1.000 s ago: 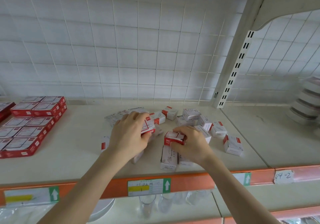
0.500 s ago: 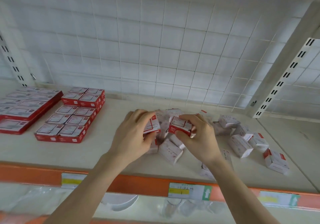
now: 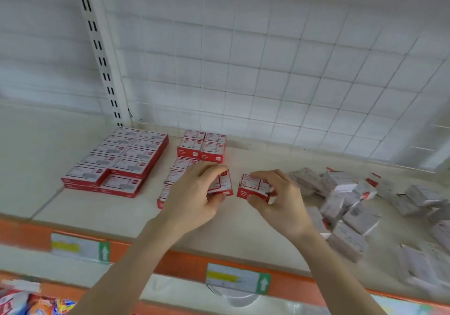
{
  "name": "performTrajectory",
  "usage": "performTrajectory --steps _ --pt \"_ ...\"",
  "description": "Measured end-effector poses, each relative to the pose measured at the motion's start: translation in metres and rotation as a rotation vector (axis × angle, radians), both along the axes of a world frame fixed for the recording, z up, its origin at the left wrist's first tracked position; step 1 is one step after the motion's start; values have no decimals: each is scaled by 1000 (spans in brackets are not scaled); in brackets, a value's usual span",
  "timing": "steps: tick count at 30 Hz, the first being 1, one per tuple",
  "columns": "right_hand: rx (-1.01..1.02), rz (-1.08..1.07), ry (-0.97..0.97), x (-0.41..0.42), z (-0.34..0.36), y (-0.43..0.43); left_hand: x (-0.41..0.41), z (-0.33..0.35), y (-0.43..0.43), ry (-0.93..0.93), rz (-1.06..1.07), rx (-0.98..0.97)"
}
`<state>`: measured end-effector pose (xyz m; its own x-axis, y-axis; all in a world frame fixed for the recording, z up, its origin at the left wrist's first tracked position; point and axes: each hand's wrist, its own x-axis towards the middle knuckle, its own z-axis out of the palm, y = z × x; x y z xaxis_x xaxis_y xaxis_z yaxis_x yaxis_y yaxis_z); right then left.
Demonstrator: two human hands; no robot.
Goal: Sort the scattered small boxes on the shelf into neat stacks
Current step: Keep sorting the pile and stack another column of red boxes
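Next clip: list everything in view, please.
flat boxes: ten tops showing, red and white, shelf's left
small stacked boxes: several, red and white, mid-shelf, partly hidden
scattered boxes: many, blurred, pale with red, shelf's right
left held box: one, red and white, mid-shelf
right held box: one, red and white, beside it
shelf: one, cream, orange front rail
price labels: two, white-yellow-green, on rail
wire grid: one, white, behind shelf
slotted upright: one, white, back left
left hand: grips left held box
right hand: pinches right held box
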<state>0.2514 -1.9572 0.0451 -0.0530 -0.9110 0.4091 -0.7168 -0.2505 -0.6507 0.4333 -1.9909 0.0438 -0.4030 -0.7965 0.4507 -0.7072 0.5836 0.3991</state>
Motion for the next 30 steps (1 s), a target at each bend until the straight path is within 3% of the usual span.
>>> performTrajectory --steps 16,30 --pt "62 -202 -14 69 -12 -33 59 6 -76 -111 -64 201" --pt "77 -187 4 85 -12 -40 63 -3 -88 -140 -155 165"
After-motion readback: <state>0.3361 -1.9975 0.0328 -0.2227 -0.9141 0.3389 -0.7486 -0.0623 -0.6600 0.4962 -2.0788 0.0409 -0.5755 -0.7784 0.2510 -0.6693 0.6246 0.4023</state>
